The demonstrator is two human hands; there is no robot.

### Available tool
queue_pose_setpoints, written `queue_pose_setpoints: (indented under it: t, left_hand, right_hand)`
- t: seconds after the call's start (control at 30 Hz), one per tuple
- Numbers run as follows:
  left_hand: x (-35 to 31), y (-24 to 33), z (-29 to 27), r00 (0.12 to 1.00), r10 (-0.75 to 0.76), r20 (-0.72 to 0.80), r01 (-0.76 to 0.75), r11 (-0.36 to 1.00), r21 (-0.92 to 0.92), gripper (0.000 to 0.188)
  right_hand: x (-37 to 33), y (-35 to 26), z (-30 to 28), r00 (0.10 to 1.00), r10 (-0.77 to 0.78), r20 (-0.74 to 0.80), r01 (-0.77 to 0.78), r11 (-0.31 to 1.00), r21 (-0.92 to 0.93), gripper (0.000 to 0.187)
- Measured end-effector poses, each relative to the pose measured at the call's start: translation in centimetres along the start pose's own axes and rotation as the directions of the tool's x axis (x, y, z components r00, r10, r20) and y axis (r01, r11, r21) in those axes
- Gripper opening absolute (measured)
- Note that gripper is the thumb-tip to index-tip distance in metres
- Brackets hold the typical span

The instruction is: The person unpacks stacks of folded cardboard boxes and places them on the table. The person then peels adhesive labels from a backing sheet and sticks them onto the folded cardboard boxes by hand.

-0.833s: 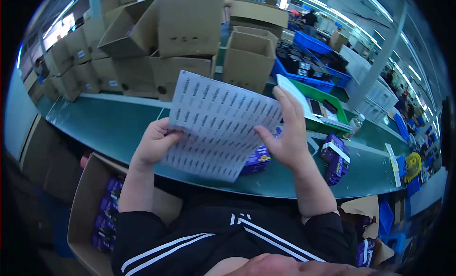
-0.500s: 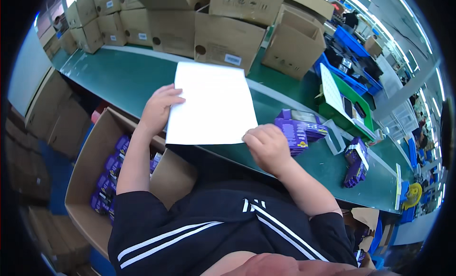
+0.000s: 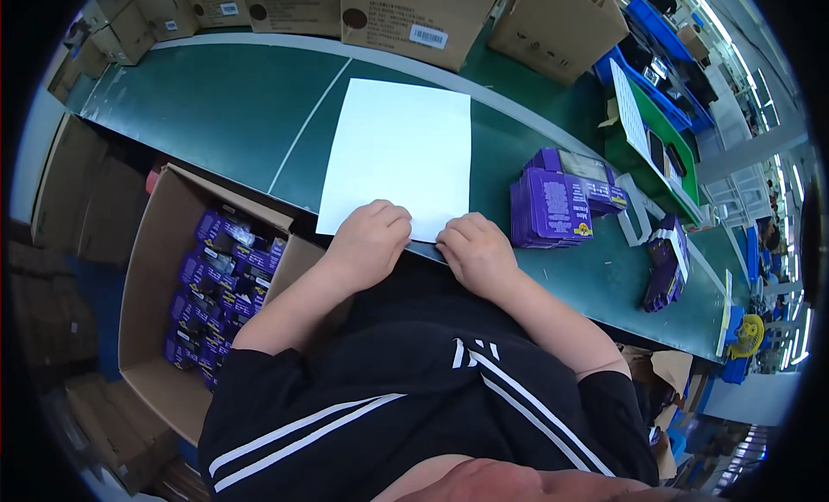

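Head view: our left hand and right hand, curled, hold the white sheet on the tabletop by its near edge.

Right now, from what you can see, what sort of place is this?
Probably a factory packing area: a long green worktable, an open brown cardboard carton holding small purple printed boxes, and large brown cardboard boxes along the table's far side.

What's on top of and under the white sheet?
The left hand and right hand touch the near edge of the sheet; nothing else shows on it. It appears to lie on the table; its underside and whatever it covers cannot be seen.
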State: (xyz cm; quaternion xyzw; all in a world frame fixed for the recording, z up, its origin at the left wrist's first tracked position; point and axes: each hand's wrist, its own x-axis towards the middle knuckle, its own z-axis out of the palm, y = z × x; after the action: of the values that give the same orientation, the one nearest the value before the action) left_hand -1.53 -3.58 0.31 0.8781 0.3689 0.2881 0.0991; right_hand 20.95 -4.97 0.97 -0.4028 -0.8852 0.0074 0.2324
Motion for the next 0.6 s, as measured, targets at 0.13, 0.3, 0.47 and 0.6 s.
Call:
queue_pose_setpoints:
  t: [0.13, 0.3, 0.47, 0.6]
  left_hand:
    - [0.9, 0.7, 0.3, 0.999, 0.032, 0.0, -0.032, 0.999, 0.022, 0.01]
    - [1.2, 1.8, 1.5, 0.999, -0.04, 0.013, 0.039, 0.998, 0.039, 0.007]
    - [2.5, 2.4, 1.1, 0.963, -0.211, 0.165, 0.203, 0.977, 0.065, 0.005]
    - [3.7, 2.6, 0.8, 0.911, -0.321, 0.258, 0.306, 0.947, 0.096, 0.005]
  right_hand:
    - [0.3, -0.2, 0.1, 0.996, 0.086, 0.018, -0.087, 0.996, 0.024, 0.007]
    - [1.0, -0.6, -0.5, 0.965, 0.225, 0.134, -0.231, 0.972, 0.032, 0.004]
    - [1.0, -0.6, -0.1, 0.949, 0.275, 0.153, -0.278, 0.961, -0.002, 0.006]
    - [1.6, -0.4, 0.0, 0.922, 0.323, 0.212, -0.324, 0.946, -0.031, 0.007]
